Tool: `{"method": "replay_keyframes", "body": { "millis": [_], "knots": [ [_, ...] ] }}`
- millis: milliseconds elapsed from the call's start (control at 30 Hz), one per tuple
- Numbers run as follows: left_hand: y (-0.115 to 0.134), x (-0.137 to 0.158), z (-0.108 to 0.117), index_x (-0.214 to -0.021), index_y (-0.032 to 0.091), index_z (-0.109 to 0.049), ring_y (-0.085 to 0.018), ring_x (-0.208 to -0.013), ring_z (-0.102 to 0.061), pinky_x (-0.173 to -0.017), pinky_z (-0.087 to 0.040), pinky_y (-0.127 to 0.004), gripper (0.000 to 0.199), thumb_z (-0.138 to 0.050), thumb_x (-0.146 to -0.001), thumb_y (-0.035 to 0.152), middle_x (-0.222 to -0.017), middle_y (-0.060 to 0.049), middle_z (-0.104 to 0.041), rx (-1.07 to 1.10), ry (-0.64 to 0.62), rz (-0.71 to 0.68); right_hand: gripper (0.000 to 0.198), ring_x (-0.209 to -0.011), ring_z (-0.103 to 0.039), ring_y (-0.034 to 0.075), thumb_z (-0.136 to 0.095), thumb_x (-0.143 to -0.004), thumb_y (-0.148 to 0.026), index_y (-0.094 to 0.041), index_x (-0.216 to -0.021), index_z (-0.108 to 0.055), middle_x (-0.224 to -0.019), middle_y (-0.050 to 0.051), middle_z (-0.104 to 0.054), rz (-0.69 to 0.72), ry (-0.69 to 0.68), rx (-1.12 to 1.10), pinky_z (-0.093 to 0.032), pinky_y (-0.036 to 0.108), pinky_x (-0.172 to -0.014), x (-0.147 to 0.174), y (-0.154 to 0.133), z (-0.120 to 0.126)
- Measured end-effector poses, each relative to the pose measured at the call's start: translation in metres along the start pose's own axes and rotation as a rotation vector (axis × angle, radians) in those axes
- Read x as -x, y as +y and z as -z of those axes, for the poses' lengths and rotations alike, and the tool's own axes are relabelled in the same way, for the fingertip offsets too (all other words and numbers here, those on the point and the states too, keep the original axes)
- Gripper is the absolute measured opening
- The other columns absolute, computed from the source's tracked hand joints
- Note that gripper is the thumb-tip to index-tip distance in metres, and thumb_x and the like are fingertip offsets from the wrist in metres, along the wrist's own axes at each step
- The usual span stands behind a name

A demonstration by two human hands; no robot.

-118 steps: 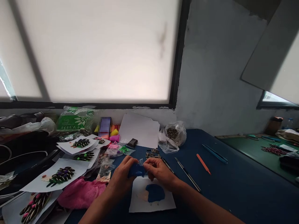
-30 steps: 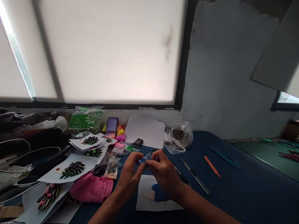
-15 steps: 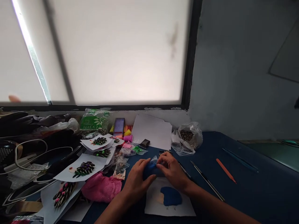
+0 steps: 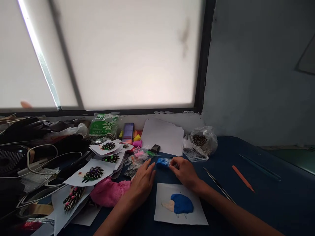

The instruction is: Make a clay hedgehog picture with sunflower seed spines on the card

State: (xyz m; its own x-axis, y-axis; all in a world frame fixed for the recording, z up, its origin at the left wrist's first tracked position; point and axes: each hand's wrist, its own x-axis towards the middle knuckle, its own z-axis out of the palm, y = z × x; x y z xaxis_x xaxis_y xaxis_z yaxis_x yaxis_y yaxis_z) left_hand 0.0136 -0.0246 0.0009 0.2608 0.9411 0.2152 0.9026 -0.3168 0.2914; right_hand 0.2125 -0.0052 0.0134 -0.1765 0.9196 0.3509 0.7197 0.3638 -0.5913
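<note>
My left hand (image 4: 142, 180) lies palm down on the dark blue table, fingers stretched out and holding nothing, beside a pink cloth (image 4: 108, 191). My right hand (image 4: 183, 170) is closed in a pinch at the right end of a blue clay packet (image 4: 162, 163) in clear plastic. What its fingertips hold is hidden. In front of both hands lies a white paper (image 4: 164, 218) with a hedgehog-like shape: a blue clay body (image 4: 183, 204), a pale clay snout (image 4: 168, 205) and drawn legs below.
Left are finished seed hedgehog pictures (image 4: 93, 173), cables and a green seed bag (image 4: 103, 126). Behind are white sheets (image 4: 162, 134) and an open plastic bag of seeds (image 4: 199, 141). To the right lie tweezers (image 4: 219, 185), an orange tool (image 4: 243, 178) and a blue translucent tool (image 4: 261, 167).
The blue clay packet has gone from between both hands down onto the table. My left hand has let go and flattened to the left. The picture paper is now uncovered.
</note>
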Motion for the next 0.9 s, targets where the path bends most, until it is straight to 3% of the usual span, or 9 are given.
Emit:
{"method": "replay_keyframes", "body": {
  "millis": [133,200,333,467,667,733,833,867,900],
  "knots": [
    [-0.003,-0.002,0.030,-0.131,0.017,-0.054,-0.021,-0.130,-0.048,-0.106,-0.037,-0.032,0.056,-0.037,-0.082,-0.006,-0.142,-0.011,-0.052,-0.308,0.035,0.157,0.016,-0.073,-0.058,0.018,-0.053,-0.089,-0.016,-0.016,-0.091,-0.069,-0.096,0.009,-0.062,0.034,-0.016,0.075,-0.042,0.028,-0.064,0.002,-0.005,0.004],
    [-0.012,-0.002,0.040,-0.119,0.010,-0.059,-0.028,-0.111,-0.061,-0.092,-0.046,-0.037,0.045,-0.043,-0.080,-0.004,-0.119,-0.018,-0.065,-0.343,0.014,0.239,0.018,-0.073,-0.059,0.017,-0.052,-0.090,-0.015,-0.016,-0.093,-0.070,-0.094,0.009,-0.062,0.053,-0.031,0.094,-0.042,0.028,-0.064,0.003,-0.008,0.005],
    [-0.024,-0.002,0.045,-0.102,0.009,-0.063,-0.032,-0.093,-0.068,-0.077,-0.049,-0.035,0.030,-0.060,-0.074,0.001,-0.090,-0.018,-0.071,-0.355,-0.083,0.315,0.019,-0.075,-0.060,0.017,-0.053,-0.090,-0.013,-0.016,-0.089,-0.071,-0.090,0.007,-0.064,0.095,-0.071,0.114,-0.043,0.026,-0.066,0.009,-0.018,0.002],
    [-0.024,-0.003,0.040,-0.109,0.011,-0.058,-0.030,-0.097,-0.066,-0.076,-0.049,-0.034,0.031,-0.054,-0.080,0.002,-0.101,-0.017,-0.068,-0.337,-0.044,0.323,0.017,-0.077,-0.062,0.017,-0.055,-0.089,-0.012,-0.016,-0.088,-0.072,-0.091,0.007,-0.065,0.128,-0.103,0.130,-0.043,0.026,-0.067,0.014,-0.026,-0.003],
    [-0.028,-0.002,0.048,-0.127,0.011,-0.047,-0.024,-0.092,-0.065,-0.073,-0.049,-0.030,0.050,-0.037,-0.081,-0.007,-0.112,-0.015,-0.059,-0.292,0.155,0.318,0.018,-0.073,-0.061,0.016,-0.055,-0.089,-0.012,-0.016,-0.087,-0.072,-0.088,0.007,-0.066,0.155,-0.121,0.128,-0.044,0.025,-0.065,0.018,-0.029,-0.005],
    [-0.031,-0.003,0.053,-0.133,0.011,-0.041,-0.025,-0.103,-0.061,-0.080,-0.050,-0.032,0.054,-0.034,-0.082,-0.005,-0.122,-0.017,-0.054,-0.227,0.304,0.270,0.018,-0.072,-0.061,0.016,-0.055,-0.088,-0.012,-0.015,-0.087,-0.072,-0.088,0.007,-0.066,0.157,-0.126,0.123,-0.044,0.026,-0.065,0.018,-0.029,-0.005],
    [-0.029,-0.005,0.051,-0.120,0.013,-0.053,-0.027,-0.113,-0.056,-0.092,-0.047,-0.038,0.036,-0.040,-0.087,0.010,-0.121,-0.016,-0.056,0.172,0.612,0.084,0.018,-0.073,-0.061,0.017,-0.055,-0.088,-0.012,-0.015,-0.088,-0.073,-0.089,0.008,-0.067,0.157,-0.130,0.107,-0.044,0.026,-0.065,0.018,-0.028,-0.005],
    [-0.027,-0.006,0.046,-0.111,0.015,-0.058,-0.027,-0.108,-0.059,-0.092,-0.048,-0.039,0.028,-0.043,-0.087,0.017,-0.113,-0.013,-0.061,0.337,0.633,0.044,0.018,-0.074,-0.061,0.017,-0.055,-0.088,-0.012,-0.014,-0.089,-0.073,-0.090,0.008,-0.067,0.157,-0.129,0.098,-0.044,0.027,-0.066,0.018,-0.027,-0.005],
    [-0.024,-0.006,0.040,-0.104,0.016,-0.060,-0.025,-0.099,-0.062,-0.087,-0.051,-0.037,0.023,-0.047,-0.087,0.026,-0.104,-0.010,-0.064,0.521,0.510,0.037,0.018,-0.076,-0.061,0.018,-0.055,-0.088,-0.012,-0.014,-0.089,-0.073,-0.090,0.008,-0.067,0.156,-0.126,0.088,-0.044,0.027,-0.067,0.019,-0.027,-0.005]
  ]
}}
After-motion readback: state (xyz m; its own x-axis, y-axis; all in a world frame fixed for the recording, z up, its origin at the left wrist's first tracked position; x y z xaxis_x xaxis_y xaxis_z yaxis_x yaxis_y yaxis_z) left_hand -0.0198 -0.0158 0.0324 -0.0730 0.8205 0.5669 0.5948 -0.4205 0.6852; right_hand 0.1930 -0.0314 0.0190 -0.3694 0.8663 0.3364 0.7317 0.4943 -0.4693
